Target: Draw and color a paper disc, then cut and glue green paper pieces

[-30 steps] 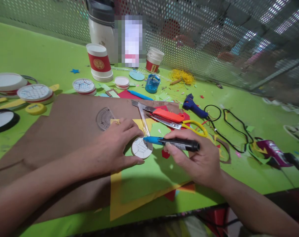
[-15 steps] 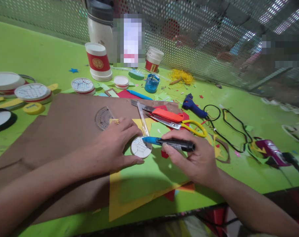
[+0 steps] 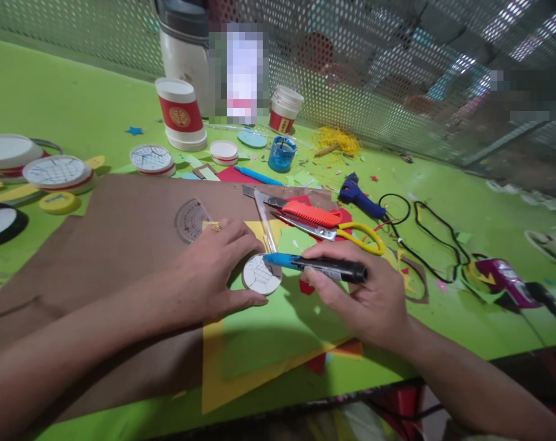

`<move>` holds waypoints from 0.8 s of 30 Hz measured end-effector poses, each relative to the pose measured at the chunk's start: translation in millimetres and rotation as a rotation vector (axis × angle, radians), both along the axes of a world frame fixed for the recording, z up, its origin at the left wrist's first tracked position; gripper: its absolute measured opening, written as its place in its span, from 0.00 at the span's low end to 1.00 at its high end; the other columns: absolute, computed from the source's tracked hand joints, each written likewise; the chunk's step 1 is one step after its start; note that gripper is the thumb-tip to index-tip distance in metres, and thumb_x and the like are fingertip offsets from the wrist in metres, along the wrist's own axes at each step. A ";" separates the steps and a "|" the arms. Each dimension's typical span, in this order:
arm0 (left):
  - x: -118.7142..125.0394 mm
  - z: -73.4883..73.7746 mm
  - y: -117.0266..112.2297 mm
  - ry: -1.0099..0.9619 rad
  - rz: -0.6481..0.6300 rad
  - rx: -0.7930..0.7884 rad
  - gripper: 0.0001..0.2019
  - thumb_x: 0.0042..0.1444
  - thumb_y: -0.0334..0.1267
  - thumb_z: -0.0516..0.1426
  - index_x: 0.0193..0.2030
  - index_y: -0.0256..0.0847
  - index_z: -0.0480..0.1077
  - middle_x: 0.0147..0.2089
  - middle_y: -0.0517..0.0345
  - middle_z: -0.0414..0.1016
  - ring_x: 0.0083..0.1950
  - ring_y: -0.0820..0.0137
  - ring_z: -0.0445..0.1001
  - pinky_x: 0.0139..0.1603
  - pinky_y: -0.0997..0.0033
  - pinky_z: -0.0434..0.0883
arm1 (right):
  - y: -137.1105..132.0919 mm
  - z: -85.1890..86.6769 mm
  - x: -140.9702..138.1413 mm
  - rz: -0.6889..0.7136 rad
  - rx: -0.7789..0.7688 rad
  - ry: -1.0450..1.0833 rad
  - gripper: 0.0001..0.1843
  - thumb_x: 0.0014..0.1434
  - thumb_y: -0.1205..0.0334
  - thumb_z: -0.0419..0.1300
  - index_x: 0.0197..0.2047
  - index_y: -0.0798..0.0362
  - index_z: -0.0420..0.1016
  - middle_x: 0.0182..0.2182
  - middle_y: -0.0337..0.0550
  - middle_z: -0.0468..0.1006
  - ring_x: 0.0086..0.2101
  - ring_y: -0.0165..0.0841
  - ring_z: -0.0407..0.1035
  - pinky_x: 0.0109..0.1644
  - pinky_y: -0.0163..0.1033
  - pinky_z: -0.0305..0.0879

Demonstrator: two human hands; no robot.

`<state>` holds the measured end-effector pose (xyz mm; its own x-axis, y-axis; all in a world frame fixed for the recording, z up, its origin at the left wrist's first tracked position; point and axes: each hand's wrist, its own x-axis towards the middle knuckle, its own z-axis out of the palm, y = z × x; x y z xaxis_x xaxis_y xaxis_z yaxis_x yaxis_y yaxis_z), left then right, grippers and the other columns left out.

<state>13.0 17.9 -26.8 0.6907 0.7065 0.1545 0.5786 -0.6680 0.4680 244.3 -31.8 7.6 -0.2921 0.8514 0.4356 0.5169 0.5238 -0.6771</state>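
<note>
Between the fingers and thumb of my left hand (image 3: 225, 263), a small white disc (image 3: 261, 277) with a drawn panel pattern is held on the paper. My right hand (image 3: 356, 288) grips a marker (image 3: 315, 264) with a blue front and black barrel; its tip is at the disc's upper part. Whether the tip touches cannot be made out. Beneath the disc is a green sheet (image 3: 278, 340) on a yellow sheet (image 3: 211, 380). Scissors (image 3: 326, 233) with yellow handles and an orange utility knife (image 3: 312, 213) lie just beyond my right hand.
Brown cardboard (image 3: 135, 226) with a protractor (image 3: 190, 220) covers the left. Patterned lids (image 3: 57, 171), a red-and-white cup (image 3: 181, 116) and a blue paint jar (image 3: 282, 154) stand behind. A glue gun (image 3: 358, 196) and its cable (image 3: 436, 229) lie at the right.
The marker's tip has shifted very slightly left on the disc, and the right hand has barely moved. The left hand keeps its hold on the disc.
</note>
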 end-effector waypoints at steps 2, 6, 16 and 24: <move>0.2 0.8 -0.1 0.012 -0.002 0.005 0.24 0.51 0.52 0.63 0.49 0.38 0.69 0.48 0.47 0.70 0.48 0.55 0.69 0.48 0.53 0.67 | 1.2 -1.9 -0.7 0.004 0.017 0.002 0.08 0.58 0.69 0.64 0.43 0.53 0.76 0.35 0.37 0.82 0.32 0.26 0.76 0.41 0.27 0.72; 0.0 0.9 0.4 0.028 -0.005 0.008 0.24 0.51 0.53 0.63 0.48 0.38 0.69 0.47 0.47 0.70 0.48 0.55 0.68 0.48 0.52 0.67 | 1.1 -1.2 -1.7 0.016 0.011 -0.006 0.09 0.58 0.69 0.64 0.43 0.52 0.76 0.35 0.38 0.82 0.32 0.27 0.76 0.41 0.30 0.73; 2.0 9.3 -4.7 0.017 0.090 -0.117 0.23 0.49 0.49 0.65 0.47 0.38 0.69 0.49 0.46 0.68 0.50 0.53 0.67 0.50 0.50 0.66 | 3.5 6.4 10.3 -0.210 0.019 0.194 0.03 0.61 0.66 0.62 0.38 0.48 0.77 0.28 0.34 0.78 0.25 0.28 0.75 0.29 0.32 0.70; 0.1 15.0 -13.0 -0.040 0.145 -0.145 0.23 0.43 0.39 0.65 0.48 0.43 0.68 0.50 0.50 0.69 0.50 0.54 0.67 0.51 0.51 0.66 | 73.1 47.8 21.2 -0.248 0.077 0.233 0.09 0.61 0.57 0.62 0.36 0.55 0.76 0.23 0.37 0.77 0.25 0.30 0.73 0.31 0.34 0.71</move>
